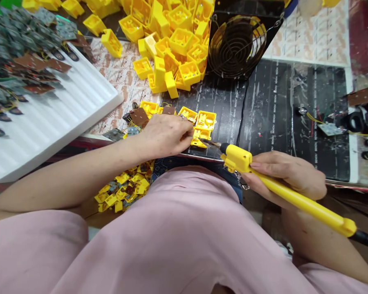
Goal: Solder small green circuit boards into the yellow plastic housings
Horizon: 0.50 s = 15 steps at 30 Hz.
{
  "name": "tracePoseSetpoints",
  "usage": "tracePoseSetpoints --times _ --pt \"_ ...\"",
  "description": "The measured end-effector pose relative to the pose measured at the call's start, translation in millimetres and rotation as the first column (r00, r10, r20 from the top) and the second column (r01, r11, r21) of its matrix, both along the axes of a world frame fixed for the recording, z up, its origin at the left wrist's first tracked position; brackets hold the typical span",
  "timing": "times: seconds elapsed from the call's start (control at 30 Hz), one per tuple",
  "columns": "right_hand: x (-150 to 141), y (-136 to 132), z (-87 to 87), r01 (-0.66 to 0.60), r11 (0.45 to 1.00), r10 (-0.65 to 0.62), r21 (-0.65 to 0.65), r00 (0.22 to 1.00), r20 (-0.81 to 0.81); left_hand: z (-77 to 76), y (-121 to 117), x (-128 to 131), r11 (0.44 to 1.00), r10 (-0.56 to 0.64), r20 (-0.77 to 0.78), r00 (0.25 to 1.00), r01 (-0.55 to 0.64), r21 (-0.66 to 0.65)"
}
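Observation:
My right hand (pixel 290 175) is wrapped round a yellow soldering iron (pixel 309 206) with a black cable at its back end. The iron's tip points left and meets the nearest of several small open yellow plastic cases (pixel 206 120) at the table's front edge. Over these cases, from the left, bends my left hand (pixel 168 132). Its fingers are closed in a pinch beside the iron's tip, and what they hold is hidden. Brown circuit boards (pixel 140 117) with wires lie just behind and left of that hand.
A large heap of yellow cases (pixel 180 41) lies at the back. Beside it stands a black fan (pixel 237 47). White foam (pixel 95 96) at left carries many circuit boards with wires. Filled cases (pixel 122 190) sit below the table edge. Wired parts (pixel 333 128) lie at right.

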State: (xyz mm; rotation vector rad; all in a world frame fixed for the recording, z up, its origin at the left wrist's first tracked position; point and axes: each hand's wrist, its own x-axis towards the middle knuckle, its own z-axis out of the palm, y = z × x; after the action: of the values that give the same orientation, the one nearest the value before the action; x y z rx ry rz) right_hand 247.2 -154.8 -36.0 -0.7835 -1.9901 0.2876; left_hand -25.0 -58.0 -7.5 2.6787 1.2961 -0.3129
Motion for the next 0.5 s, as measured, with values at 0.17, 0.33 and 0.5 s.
tracePoseSetpoints --times 0.17,0.33,0.5 --pt "-2.2 6.5 2.1 -0.017 1.0 0.016 0.016 0.998 0.06 0.0 2.3 -0.6 1.0 0.003 -0.003 1.0 -0.003 -0.014" --pt "-3.6 9.9 7.7 -0.052 0.997 0.044 0.052 0.989 0.142 0.9 1.6 2.2 1.0 -0.025 -0.047 0.999 0.025 -0.002" --pt "-3.1 6.7 13.1 0.002 0.999 0.004 -0.048 0.992 0.128 4.9 1.6 4.8 0.999 -0.034 -0.109 0.993 0.033 -0.01"
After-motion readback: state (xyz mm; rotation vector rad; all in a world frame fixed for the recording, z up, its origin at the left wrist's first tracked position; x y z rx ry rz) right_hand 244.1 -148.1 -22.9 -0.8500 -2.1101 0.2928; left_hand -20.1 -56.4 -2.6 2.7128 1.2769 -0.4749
